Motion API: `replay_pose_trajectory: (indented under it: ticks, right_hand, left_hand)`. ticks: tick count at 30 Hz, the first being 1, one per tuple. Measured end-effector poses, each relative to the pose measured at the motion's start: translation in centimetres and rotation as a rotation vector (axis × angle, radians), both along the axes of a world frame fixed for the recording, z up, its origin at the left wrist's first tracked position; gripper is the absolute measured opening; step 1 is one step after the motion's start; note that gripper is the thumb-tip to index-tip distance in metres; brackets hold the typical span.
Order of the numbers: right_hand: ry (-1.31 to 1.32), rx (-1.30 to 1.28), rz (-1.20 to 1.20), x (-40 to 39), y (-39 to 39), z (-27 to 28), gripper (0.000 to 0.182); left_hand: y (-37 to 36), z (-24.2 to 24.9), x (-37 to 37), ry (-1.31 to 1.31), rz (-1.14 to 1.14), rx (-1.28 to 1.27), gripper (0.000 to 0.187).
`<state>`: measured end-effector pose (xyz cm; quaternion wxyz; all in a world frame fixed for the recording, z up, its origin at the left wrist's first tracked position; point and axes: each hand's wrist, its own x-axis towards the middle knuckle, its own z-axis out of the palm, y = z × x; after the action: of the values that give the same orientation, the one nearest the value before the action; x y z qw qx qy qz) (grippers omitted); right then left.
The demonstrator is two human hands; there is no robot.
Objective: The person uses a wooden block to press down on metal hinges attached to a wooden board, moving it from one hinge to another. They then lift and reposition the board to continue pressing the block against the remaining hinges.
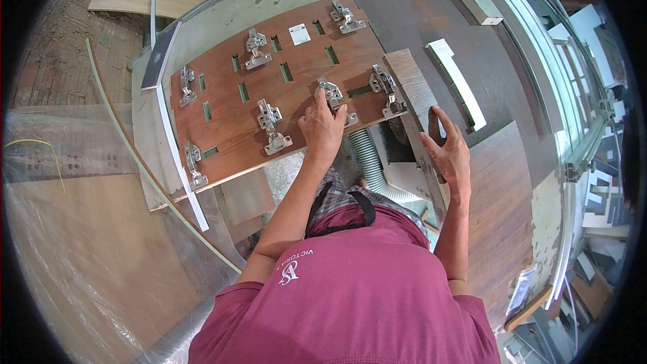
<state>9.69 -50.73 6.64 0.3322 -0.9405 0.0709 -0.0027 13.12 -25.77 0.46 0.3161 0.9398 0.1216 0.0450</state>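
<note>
A reddish-brown board (222, 128) with rectangular slots and a white label (299, 34) lies in front of me. Several metal hinges sit on it, such as one at the centre (271, 121) and one at its right edge (385, 87). The fingers of my left hand (322, 125) are closed on a hinge (329, 87) near the board's front edge. To the right, my right hand (450, 152) has its thumb and fingers around a dark, narrow object (435, 128) over a grey-brown plank (412, 87).
A notched white strip (458, 84) lies on the dark surface at right. Long thin strips (121, 118) cross the left side beside plastic sheeting (87, 229). A ribbed hose (369, 162) runs below the board's front edge. Metal rails (539, 61) stand at far right.
</note>
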Motion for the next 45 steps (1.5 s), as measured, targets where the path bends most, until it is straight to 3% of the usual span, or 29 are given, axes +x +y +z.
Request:
replay_pose_trajectory:
  ticks: [3, 10, 15, 27, 34, 36, 45]
  right_hand:
    - [0.013, -0.006, 0.004, -0.1, 0.1, 0.2, 0.062]
    - [-0.003, -0.010, 0.106, -0.4, 1.4, 0.8, 0.061]
    - [-0.014, -0.069, 0.237, -0.2, 3.3, 1.4, 0.062]
    - [-0.031, -0.208, 0.423, 1.9, 4.9, 1.2, 0.061]
    - [-0.026, -0.193, 0.432, 2.2, 5.1, 1.6, 0.061]
    - [-0.011, -0.216, 0.432, 2.3, 5.2, 1.5, 0.061]
    - [-0.007, -0.210, 0.422, 2.2, 5.2, 1.4, 0.060]
  left_hand:
    - [-0.1, -1.0, -0.1, -0.128, 0.011, 0.068, 0.063]
    - [-0.1, -1.1, -0.1, -0.164, -0.002, 0.040, 0.063]
    - [-0.1, 0.3, -0.2, 0.000, -0.010, -0.009, 0.068]
    - [-0.1, 0.2, 0.1, -0.021, -0.008, 0.028, 0.065]
    - [0.1, -0.4, 0.1, -0.022, -0.024, 0.009, 0.063]
    - [0.0, -0.8, 0.0, -0.129, 0.011, 0.043, 0.058]
    - [-0.1, 0.1, -0.1, -0.066, -0.007, 0.028, 0.063]
